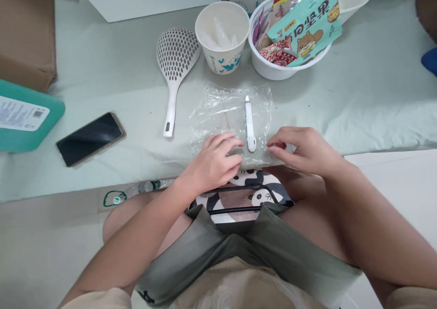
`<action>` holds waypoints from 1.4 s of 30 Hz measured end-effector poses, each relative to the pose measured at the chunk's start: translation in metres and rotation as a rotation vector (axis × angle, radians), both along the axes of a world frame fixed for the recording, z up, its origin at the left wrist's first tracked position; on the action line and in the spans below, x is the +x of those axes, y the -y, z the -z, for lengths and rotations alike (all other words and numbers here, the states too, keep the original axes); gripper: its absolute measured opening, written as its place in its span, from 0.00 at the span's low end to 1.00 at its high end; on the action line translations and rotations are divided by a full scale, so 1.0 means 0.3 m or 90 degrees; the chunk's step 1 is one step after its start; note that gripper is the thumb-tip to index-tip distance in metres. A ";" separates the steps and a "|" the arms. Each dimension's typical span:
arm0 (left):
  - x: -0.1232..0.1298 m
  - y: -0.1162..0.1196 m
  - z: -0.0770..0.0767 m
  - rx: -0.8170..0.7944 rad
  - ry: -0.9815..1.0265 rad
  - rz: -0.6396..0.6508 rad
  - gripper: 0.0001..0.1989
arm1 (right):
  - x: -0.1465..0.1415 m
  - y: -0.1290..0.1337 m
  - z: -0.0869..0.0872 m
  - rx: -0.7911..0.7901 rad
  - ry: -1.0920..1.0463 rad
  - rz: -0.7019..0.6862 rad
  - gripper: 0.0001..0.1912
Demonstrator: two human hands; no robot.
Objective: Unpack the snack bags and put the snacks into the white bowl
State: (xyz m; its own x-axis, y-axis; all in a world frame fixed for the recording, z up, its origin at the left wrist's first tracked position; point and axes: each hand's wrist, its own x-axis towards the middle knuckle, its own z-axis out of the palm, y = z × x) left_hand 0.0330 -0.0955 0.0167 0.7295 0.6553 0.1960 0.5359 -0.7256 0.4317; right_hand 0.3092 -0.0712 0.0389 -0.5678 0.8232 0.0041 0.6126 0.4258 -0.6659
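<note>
A crumpled clear plastic bag (215, 108) lies on the pale green cloth, with a white utility knife (250, 124) on top of it. My left hand (218, 159) rests at the bag's lower left, fingers apart and curved, holding nothing visible. At the bag's right edge is my right hand (300, 149), its thumb and fingertips close together around what may be a bit of the film, too small to make out. The knife lies between the hands, touched by neither. Beyond the bag stands a paper cup (223, 56) with clear plastic inside.
A white slotted ladle (173, 81) lies left of the cup. Snack packets fill a white bowl (276, 72) at the back right. A phone (90, 138), a green container (30, 118) and a cardboard box (27, 36) are at the left. A panda-patterned stool (239, 202) shows below.
</note>
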 end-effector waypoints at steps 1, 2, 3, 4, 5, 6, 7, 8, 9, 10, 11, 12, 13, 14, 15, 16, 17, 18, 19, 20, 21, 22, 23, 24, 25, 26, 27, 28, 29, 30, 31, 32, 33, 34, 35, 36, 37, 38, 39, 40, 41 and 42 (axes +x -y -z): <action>0.000 0.000 -0.004 -0.007 0.020 -0.002 0.11 | -0.001 -0.003 0.000 0.014 -0.003 0.021 0.09; -0.001 0.000 -0.008 -0.018 0.027 -0.006 0.09 | -0.002 -0.006 0.001 0.026 -0.004 0.041 0.09; -0.002 0.000 -0.010 -0.031 0.018 -0.012 0.06 | -0.002 -0.008 0.002 0.033 -0.004 0.059 0.10; -0.002 0.000 -0.012 -0.041 -0.006 -0.019 0.07 | -0.003 -0.010 0.004 0.037 -0.002 0.074 0.10; -0.002 0.001 -0.012 -0.045 -0.037 -0.026 0.10 | -0.003 -0.010 0.005 0.040 0.000 0.086 0.10; -0.001 0.003 -0.011 -0.044 -0.065 -0.028 0.12 | -0.004 -0.010 0.007 0.043 0.002 0.094 0.10; 0.001 0.004 -0.009 -0.038 -0.083 -0.027 0.11 | -0.005 -0.010 0.009 0.046 0.004 0.101 0.10; 0.004 0.005 -0.008 -0.031 -0.085 -0.022 0.07 | -0.006 -0.009 0.011 0.049 0.004 0.107 0.10; 0.007 0.006 -0.006 -0.025 -0.076 -0.017 0.06 | -0.008 -0.009 0.012 0.053 0.006 0.112 0.11; 0.010 0.007 -0.005 -0.019 -0.061 -0.015 0.08 | -0.009 -0.009 0.014 0.057 0.006 0.117 0.11; 0.014 0.006 -0.005 -0.014 -0.044 -0.015 0.11 | -0.011 -0.009 0.015 0.060 0.005 0.120 0.11; 0.017 0.006 -0.005 -0.010 -0.026 -0.017 0.12 | -0.012 -0.009 0.016 0.062 0.003 0.122 0.11; 0.019 0.005 -0.007 -0.013 -0.007 -0.020 0.13 | -0.013 -0.010 0.016 0.063 0.001 0.124 0.11; 0.020 0.004 -0.010 -0.024 0.012 -0.021 0.13 | -0.014 -0.011 0.017 0.064 -0.003 0.128 0.11; 0.021 0.003 -0.014 -0.043 0.034 -0.021 0.12 | -0.015 -0.013 0.017 0.063 -0.006 0.136 0.11; 0.022 0.002 -0.020 -0.071 0.059 -0.022 0.12 | -0.016 -0.014 0.018 0.062 -0.007 0.146 0.11; 0.022 0.002 -0.028 -0.108 0.085 -0.024 0.11 | -0.016 -0.015 0.018 0.061 -0.008 0.159 0.11; 0.022 0.003 -0.038 -0.150 0.111 -0.028 0.11 | -0.017 -0.016 0.020 0.062 -0.011 0.175 0.10; 0.021 0.004 -0.049 -0.196 0.137 -0.033 0.10 | -0.018 -0.017 0.022 0.064 -0.016 0.194 0.10; 0.019 0.005 -0.062 -0.243 0.162 -0.038 0.09 | -0.019 -0.018 0.024 0.070 -0.023 0.216 0.10; 0.016 0.007 -0.076 -0.293 0.186 -0.039 0.09 | -0.019 -0.019 0.028 0.079 -0.033 0.244 0.09; 0.010 0.008 -0.091 -0.346 0.212 -0.038 0.08 | -0.020 -0.021 0.032 0.089 -0.047 0.277 0.08; 0.002 0.010 -0.105 -0.404 0.242 -0.038 0.08 | -0.019 -0.024 0.036 0.096 -0.062 0.315 0.07; -0.009 0.011 -0.120 -0.467 0.280 -0.036 0.08 | -0.018 -0.027 0.040 0.099 -0.078 0.354 0.07; -0.022 0.011 -0.133 -0.539 0.333 -0.042 0.09 | -0.016 -0.032 0.044 0.097 -0.094 0.389 0.06; -0.037 0.011 -0.144 -0.610 0.407 -0.065 0.11 | -0.013 -0.037 0.049 0.090 -0.110 0.419 0.06; -0.053 0.008 -0.153 -0.673 0.475 -0.075 0.13 | -0.011 -0.042 0.053 0.079 -0.123 0.440 0.06; -0.069 0.005 -0.159 -0.720 0.536 -0.089 0.17 | -0.009 -0.047 0.056 0.065 -0.133 0.452 0.06; -0.083 -0.001 -0.164 -0.746 0.577 -0.106 0.20 | -0.009 -0.050 0.060 0.056 -0.138 0.453 0.06; -0.094 -0.008 -0.167 -0.750 0.608 -0.133 0.22 | -0.012 -0.050 0.064 0.054 -0.139 0.444 0.06; -0.102 -0.017 -0.169 -0.743 0.627 -0.168 0.24 | -0.019 -0.047 0.068 0.059 -0.135 0.419 0.07; -0.106 -0.027 -0.171 -0.728 0.635 -0.206 0.26 | -0.031 -0.041 0.072 0.071 -0.124 0.377 0.08; -0.107 -0.038 -0.173 -0.712 0.637 -0.246 0.27 | -0.048 -0.031 0.076 0.085 -0.108 0.318 0.10; -0.107 -0.048 -0.177 -0.698 0.633 -0.281 0.27 | -0.069 -0.020 0.080 0.098 -0.084 0.250 0.13; -0.107 -0.057 -0.183 -0.687 0.629 -0.311 0.27 | -0.093 -0.007 0.084 0.105 -0.053 0.179 0.17; -0.108 -0.065 -0.191 -0.679 0.629 -0.333 0.27 | -0.117 0.005 0.089 0.103 -0.015 0.118 0.20; -0.111 -0.072 -0.200 -0.668 0.639 -0.350 0.26 | -0.139 0.015 0.093 0.099 0.027 0.077 0.21; -0.118 -0.077 -0.209 -0.657 0.658 -0.361 0.26 | -0.156 0.022 0.096 0.095 0.065 0.056 0.20; -0.129 -0.080 -0.219 -0.646 0.688 -0.368 0.25 | -0.168 0.025 0.098 0.090 0.091 0.047 0.19; -0.142 -0.083 -0.226 -0.635 0.723 -0.370 0.24 | -0.174 0.025 0.099 0.085 0.107 0.047 0.18; -0.157 -0.085 -0.232 -0.634 0.756 -0.365 0.22 | -0.172 0.021 0.099 0.081 0.116 0.048 0.17; -0.173 -0.087 -0.235 -0.637 0.789 -0.361 0.20 | -0.164 0.016 0.098 0.077 0.120 0.047 0.16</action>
